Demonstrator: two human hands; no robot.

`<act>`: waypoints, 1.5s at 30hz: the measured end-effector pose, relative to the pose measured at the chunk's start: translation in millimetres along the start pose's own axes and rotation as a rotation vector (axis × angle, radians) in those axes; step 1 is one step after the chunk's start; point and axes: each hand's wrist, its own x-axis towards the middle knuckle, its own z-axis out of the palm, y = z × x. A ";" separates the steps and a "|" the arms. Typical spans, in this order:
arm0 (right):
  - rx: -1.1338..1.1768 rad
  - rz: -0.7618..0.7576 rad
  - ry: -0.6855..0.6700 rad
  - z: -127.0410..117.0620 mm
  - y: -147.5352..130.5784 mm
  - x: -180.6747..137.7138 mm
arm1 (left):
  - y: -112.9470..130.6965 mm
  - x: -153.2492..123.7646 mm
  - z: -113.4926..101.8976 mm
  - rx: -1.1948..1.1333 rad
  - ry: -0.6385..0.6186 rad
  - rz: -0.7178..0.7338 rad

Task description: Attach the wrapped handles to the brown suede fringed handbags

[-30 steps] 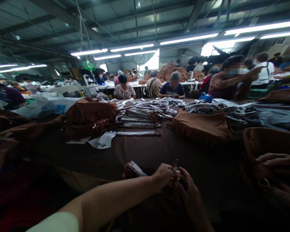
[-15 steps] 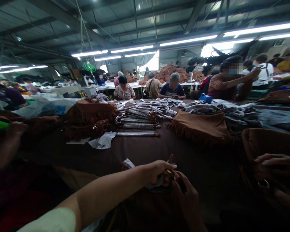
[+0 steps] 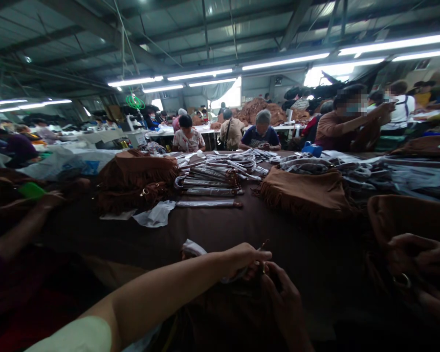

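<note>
My left hand reaches in from the lower left and is closed on a plastic-wrapped strap, whose white wrapper sticks out behind my wrist. A thin brown strap end pokes up between my two hands. My right hand sits just below and to the right, fingers curled against that end over a dark brown bag in my lap area. What the right fingers pinch is too dark to make out.
A brown-covered table carries fringed brown bags, a row of wrapped straps and loose plastic. A co-worker's hand with something green is at left. Another person's hands are at right. Several workers sit beyond.
My left hand has slid its grip along the strap and the wrapper now shows behind my wrist. The co-worker's arm at left has moved right with the green object.
</note>
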 end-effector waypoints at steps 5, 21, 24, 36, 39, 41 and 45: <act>0.019 0.034 0.012 1.8 -2.1 1.3 | 0.1 -4.2 0.9 0.378 0.297 0.177; -0.036 -0.055 0.023 8.3 6.4 -0.5 | 11.4 -18.7 -12.3 0.748 0.283 0.184; -0.045 -0.037 0.017 7.9 8.6 -0.8 | 24.3 -29.0 -10.7 0.852 0.296 0.134; -0.110 -0.133 0.070 13.9 10.8 -1.5 | 24.1 -24.0 3.7 0.939 0.407 0.068; -0.133 -0.102 0.093 14.9 11.8 -2.3 | 18.9 -19.5 1.1 0.857 0.342 0.082; -0.147 -0.101 0.092 14.5 10.6 -2.7 | 14.9 -15.7 -3.1 0.802 0.310 0.098; -0.140 -0.182 0.071 12.3 6.8 -3.6 | 9.7 -10.1 -12.1 0.681 0.217 0.088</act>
